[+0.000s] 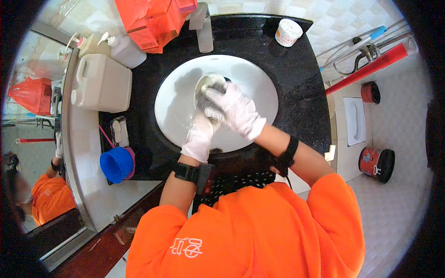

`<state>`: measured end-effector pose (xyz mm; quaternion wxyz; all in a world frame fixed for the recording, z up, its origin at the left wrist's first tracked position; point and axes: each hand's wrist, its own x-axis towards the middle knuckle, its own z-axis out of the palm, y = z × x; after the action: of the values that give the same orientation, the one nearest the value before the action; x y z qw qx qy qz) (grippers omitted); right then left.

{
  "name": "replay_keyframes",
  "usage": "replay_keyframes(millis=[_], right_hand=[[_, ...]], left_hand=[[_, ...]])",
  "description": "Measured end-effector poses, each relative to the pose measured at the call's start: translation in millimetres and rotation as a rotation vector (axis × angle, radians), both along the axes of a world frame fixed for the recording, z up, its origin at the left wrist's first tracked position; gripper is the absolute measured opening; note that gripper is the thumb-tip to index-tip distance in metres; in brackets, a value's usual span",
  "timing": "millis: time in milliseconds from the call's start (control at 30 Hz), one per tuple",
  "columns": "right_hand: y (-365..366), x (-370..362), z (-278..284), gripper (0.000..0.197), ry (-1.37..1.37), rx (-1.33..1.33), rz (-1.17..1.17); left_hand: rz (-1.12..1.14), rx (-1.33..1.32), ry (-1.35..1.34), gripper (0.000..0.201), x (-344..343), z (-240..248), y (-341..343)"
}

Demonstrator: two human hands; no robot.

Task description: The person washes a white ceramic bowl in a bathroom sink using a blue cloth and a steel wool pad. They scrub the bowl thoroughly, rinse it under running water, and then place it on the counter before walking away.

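Both my hands wear thin white gloves and are together over the white oval washbasin [174, 109]. My left hand [200, 135] reaches up from below, its fingers closed round a small white round vessel, perhaps a cup or bowl [200, 86]. Pressed against that vessel from the right is my right hand [235, 107], with its fingers bent over a blurred grey patch [202, 98] that looks like a scrubbing pad. Motion smears the fingertips, and the left fingers are partly hidden behind the right hand.
Around the basin runs a black countertop [303, 97]. On it stand a white jug [104, 83], a pump bottle [127, 52], a soap dish [120, 132], a blue basin [116, 164] and a paper tub [288, 33]. A red bag [153, 23] sits behind. A mirror [39, 153] is left.
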<state>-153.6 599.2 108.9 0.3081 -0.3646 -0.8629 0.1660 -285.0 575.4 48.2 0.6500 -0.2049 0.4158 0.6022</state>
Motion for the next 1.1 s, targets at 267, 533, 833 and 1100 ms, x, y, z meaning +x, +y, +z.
replay_keyframes(millis=[267, 533, 833, 1100], right_hand=[[7, 7, 0, 0.042, 0.034, -0.019, 0.145], [8, 10, 2, 0.036, -0.012, -0.188, 0.177], [34, 7, -11, 0.042, 0.036, -0.393, -0.055], [47, 14, -31, 0.078, 0.394, -1.145, -0.279]], left_hand=[[0.064, -0.131, -0.060, 0.032, 6, 2, -10], [0.072, -0.197, -0.040, 0.033, 9, 15, -16], [0.088, -0.035, -0.013, 0.039, 17, 7, -31], [-0.141, 0.192, 0.062, 0.041, 8, -18, -31]])
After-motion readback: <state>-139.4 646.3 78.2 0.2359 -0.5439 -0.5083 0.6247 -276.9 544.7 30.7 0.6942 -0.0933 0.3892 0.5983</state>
